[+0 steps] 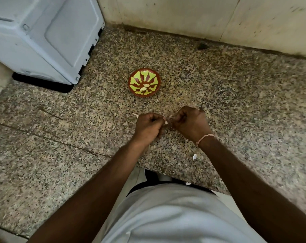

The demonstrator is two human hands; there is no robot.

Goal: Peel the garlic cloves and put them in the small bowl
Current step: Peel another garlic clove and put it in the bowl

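A small red bowl with a yellow-green pattern stands on the speckled stone counter. Two peeled garlic cloves lie inside it. Just in front of the bowl, my left hand and my right hand are held close together, fingers curled. Between them they pinch a garlic clove, mostly hidden by the fingers. A thin strip of garlic skin sticks out to the left of my left hand.
A white scrap of peel lies near the counter's front edge by my right forearm. A pale grey appliance fills the back left corner. A tiled wall runs along the back.
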